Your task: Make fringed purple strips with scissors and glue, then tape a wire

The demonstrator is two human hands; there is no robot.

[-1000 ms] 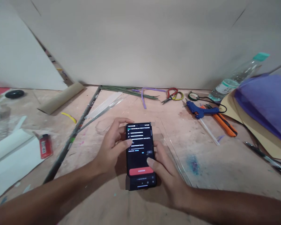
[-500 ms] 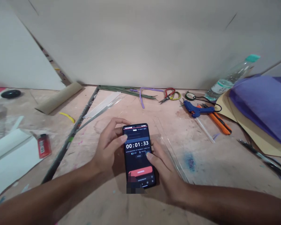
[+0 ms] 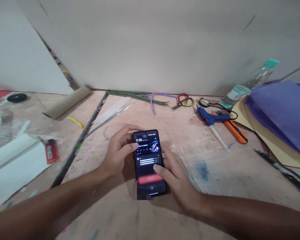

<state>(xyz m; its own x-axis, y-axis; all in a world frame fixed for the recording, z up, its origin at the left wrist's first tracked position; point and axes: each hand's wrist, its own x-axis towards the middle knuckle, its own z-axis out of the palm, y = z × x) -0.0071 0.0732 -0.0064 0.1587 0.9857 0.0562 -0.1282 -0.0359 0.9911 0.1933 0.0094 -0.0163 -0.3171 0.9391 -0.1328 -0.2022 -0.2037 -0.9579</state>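
Observation:
A black smartphone [image 3: 150, 170] is held upright between both hands over the middle of the work surface, its lit screen facing me. The screen shows the time 11:38, a music player card, a notification and a blurred red bar lower down. My left hand [image 3: 120, 151] is closed around the phone's upper left edge, with the thumb on the screen's edge. On the right side, my right hand [image 3: 176, 178] grips the lower edge, its thumb resting over the screen below the notification. Fingers behind the phone are hidden.
Behind lie green stems [image 3: 140, 96], clear glue sticks [image 3: 112, 111], scissors [image 3: 182, 101] and a blue glue gun [image 3: 211, 116]. An orange cutter [image 3: 236, 131], water bottle [image 3: 247, 86] and purple paper [image 3: 282, 106] are right. Leftward are a cardboard tube [image 3: 67, 101] and red lighter [image 3: 51, 151].
The screen has switched from a timer reading 00:01:33 to a pulled-down notification panel. My right thumb has slid slightly down and left on the glass. The view has shifted slightly.

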